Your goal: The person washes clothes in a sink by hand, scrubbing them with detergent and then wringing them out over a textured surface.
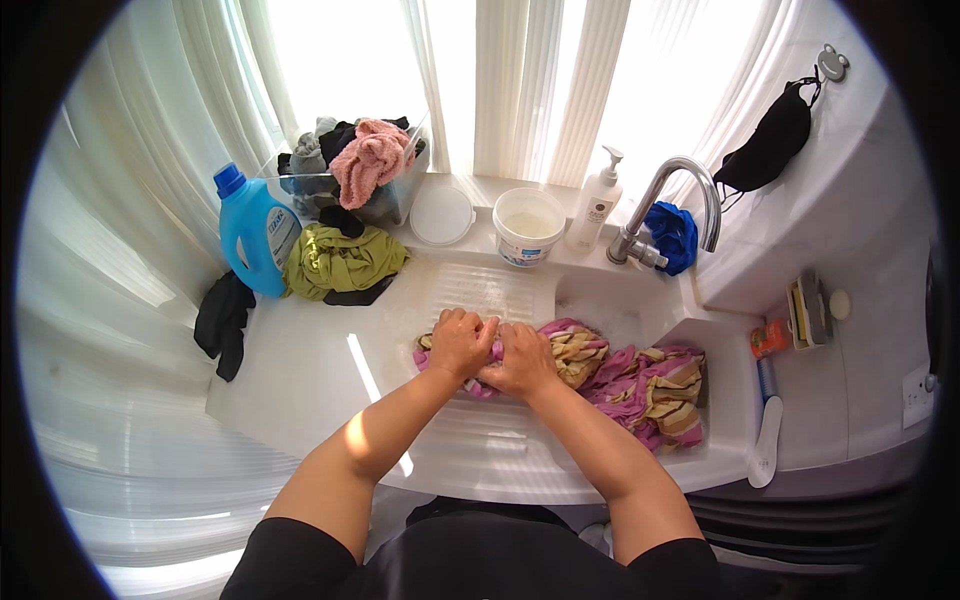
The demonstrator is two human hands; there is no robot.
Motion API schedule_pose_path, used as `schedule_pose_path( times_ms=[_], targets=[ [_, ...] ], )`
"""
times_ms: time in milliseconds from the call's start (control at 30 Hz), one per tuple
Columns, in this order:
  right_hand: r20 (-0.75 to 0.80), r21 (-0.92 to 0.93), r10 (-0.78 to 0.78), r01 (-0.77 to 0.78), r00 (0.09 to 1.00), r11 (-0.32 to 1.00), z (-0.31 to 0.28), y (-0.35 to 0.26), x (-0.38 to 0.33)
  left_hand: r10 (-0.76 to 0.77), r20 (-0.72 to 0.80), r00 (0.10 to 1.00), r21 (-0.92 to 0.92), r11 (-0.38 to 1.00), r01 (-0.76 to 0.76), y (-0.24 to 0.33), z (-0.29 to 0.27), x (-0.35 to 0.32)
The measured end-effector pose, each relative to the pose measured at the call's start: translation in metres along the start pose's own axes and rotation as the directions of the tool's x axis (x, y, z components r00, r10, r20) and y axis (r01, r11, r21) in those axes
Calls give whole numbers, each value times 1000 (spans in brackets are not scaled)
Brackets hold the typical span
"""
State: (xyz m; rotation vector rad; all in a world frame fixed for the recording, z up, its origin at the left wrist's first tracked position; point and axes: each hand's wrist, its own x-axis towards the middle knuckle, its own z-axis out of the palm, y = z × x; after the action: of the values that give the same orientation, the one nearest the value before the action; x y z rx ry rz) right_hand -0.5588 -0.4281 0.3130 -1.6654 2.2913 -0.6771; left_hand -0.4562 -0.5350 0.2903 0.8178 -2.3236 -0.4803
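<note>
On the ribbed washboard at the middle, my left hand and right hand curl tight around the pink-and-yellow cloth, side by side. The cloth trails right into the basin, lying near its right wall. Leftward, a wide stretch of white slab leaves room between my left hand and the green cloth. The white tub and tap line the far edge; the near rim runs beneath my forearms.
</note>
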Motion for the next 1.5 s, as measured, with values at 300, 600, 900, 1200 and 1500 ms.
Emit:
schedule_pose_path(
  times_ms=[300,600,900,1200,1500],
  targets=[
    [-233,-76,-522,519,821,851,-14,11,-96,376,200,905,-114,926,-360,25,-76,-63],
    [-332,-208,-66,-5,941,978,6,17,16,102,-181,978,330,943,-37,2,7,17],
    [-250,-279,-561,496,789,822,21,16,-94,443,-32,896,-137,886,-443,22,-67,-88],
    [-121,-102,-49,36,991,994,-3,5,6,248,-269,931,271,947,-174,-8,2,24],
    [-122,-181,-418,394,900,901,10,-3,-64,342,134,930,-97,939,-331,5,-40,-68]
  ],
)
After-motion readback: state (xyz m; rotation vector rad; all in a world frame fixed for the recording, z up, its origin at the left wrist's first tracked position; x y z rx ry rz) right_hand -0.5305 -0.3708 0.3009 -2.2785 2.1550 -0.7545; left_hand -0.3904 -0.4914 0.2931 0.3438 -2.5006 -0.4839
